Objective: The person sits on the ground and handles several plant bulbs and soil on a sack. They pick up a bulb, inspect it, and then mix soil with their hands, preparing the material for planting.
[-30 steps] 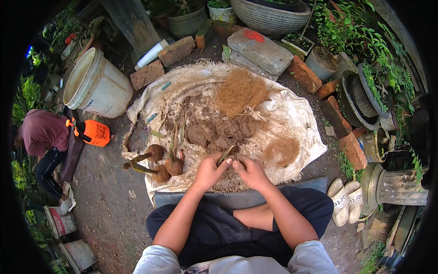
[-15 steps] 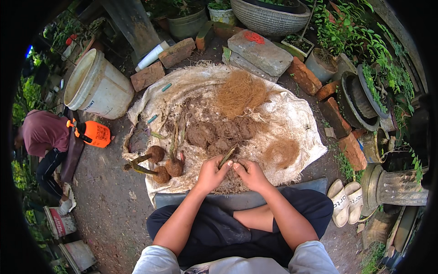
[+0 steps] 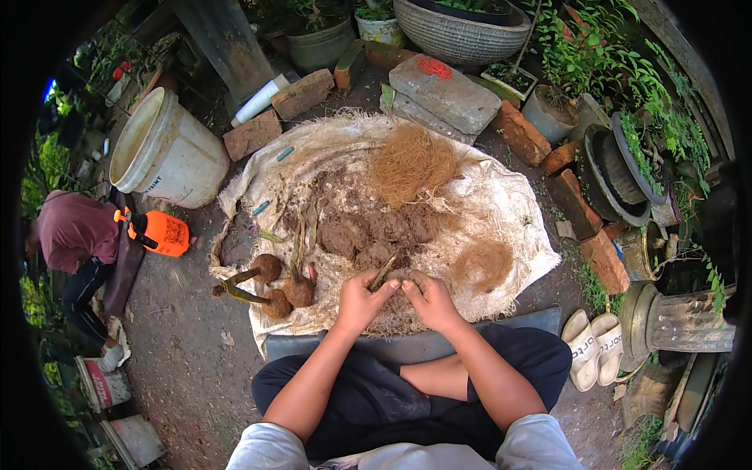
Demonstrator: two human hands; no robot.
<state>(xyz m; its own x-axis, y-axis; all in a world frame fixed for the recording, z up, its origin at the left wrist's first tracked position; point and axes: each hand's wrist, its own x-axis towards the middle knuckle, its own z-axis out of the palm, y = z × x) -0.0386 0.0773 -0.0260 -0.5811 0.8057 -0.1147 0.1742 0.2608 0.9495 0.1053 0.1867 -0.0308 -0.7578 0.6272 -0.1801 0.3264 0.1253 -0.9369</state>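
Here, in the head view, the left hand (image 3: 359,299) and the right hand (image 3: 429,298) meet over the near edge of a white woven sack (image 3: 509,204) spread on the ground. The fingers of both hands are curled in and pinch a short greenish plant stem (image 3: 384,272) between them, the left hand at its lower part, the right hand's fingertips just beside it. The stem's long axis runs at a slant, its free end pointing up and to the right, away from the person, toward the heap of brown soil (image 3: 368,231) in the middle of the sack. Whether a root ball hangs beneath the hands cannot be told.

Left of the hands lie three finished soil balls (image 3: 283,291), each with a stem sticking out leftward. On the sack there are two bundles of coconut fibre: a large pale one (image 3: 411,160) beyond the soil and a smaller brown one (image 3: 484,262) near the right hand.

At the upper left stands one white bucket (image 3: 168,153). A pair of pale sandals (image 3: 595,345) sits to the right of the person's knee. Another person in a maroon shirt (image 3: 74,231) crouches at the left edge beside an orange tool (image 3: 160,233).
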